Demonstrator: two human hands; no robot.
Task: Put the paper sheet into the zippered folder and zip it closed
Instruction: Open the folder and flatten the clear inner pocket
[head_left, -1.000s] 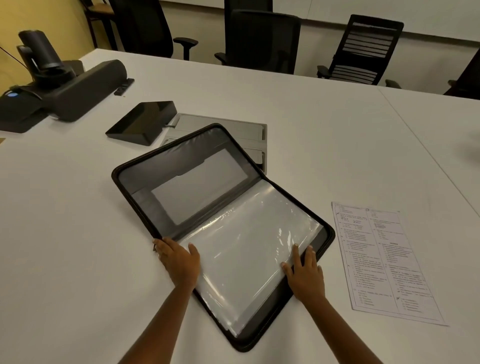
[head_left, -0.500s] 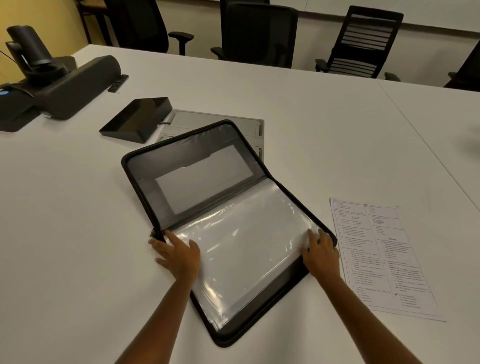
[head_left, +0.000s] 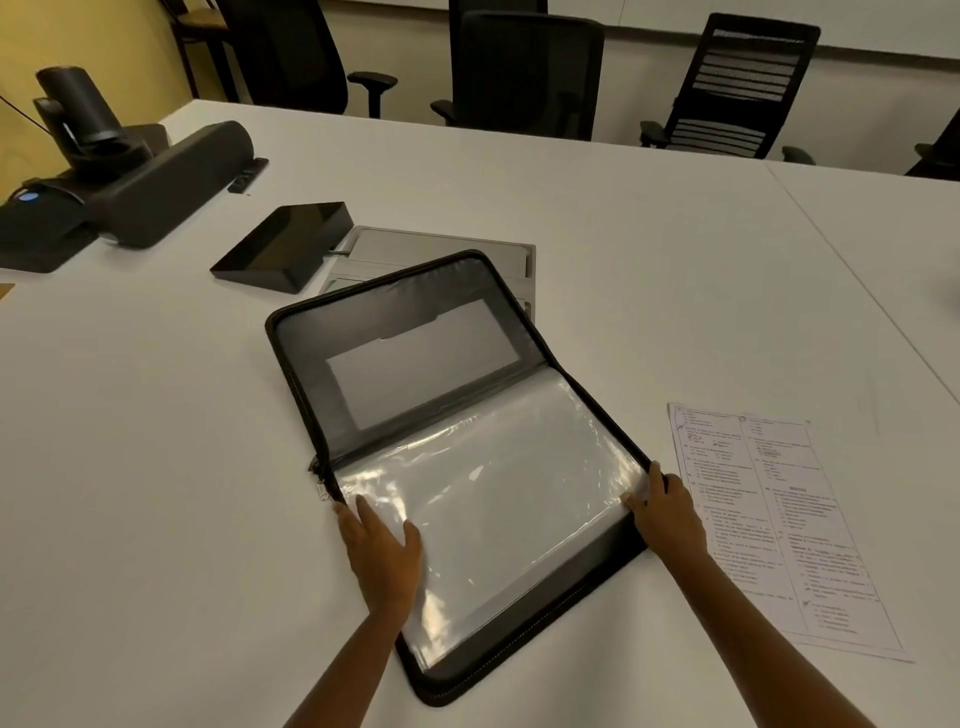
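- The zippered folder (head_left: 395, 306) lay open on the white table (head_left: 156, 467). Its far cover was tilted up against a grey box (head_left: 441, 247) behind it, and its near half lay flat.
- Clear plastic sleeves (head_left: 509, 478) covered the near half. No paper was seen in the top one.
- The paper sheet (head_left: 779, 519) lay flat on the table to the right of the folder, outside it, printed side up. Its long axis ran away from the person, roughly parallel to the folder's right edge, and its left margin sat just beside that edge.
- The right hand (head_left: 665, 512) was plainly the nearer to the sheet, which lay immediately to its right. The left hand (head_left: 382, 551) was well apart from the sheet, with the folder's full width between them.
- Left hand: fingers spread and flat, palm pressing the sleeves at their near-left corner, close to the zipper pull (head_left: 322, 488). It enclosed nothing.
- Right hand: fingers fairly straight on the right edge of the sleeves and the folder rim, thumb resting on the plastic. No pinch on a sleeve edge could be confirmed.
- Assessment: the sheet had not yet been loaded and the zip stood fully undone. The coming move would likely call for a short rightward reach by the right hand while the left steadied the sleeves.
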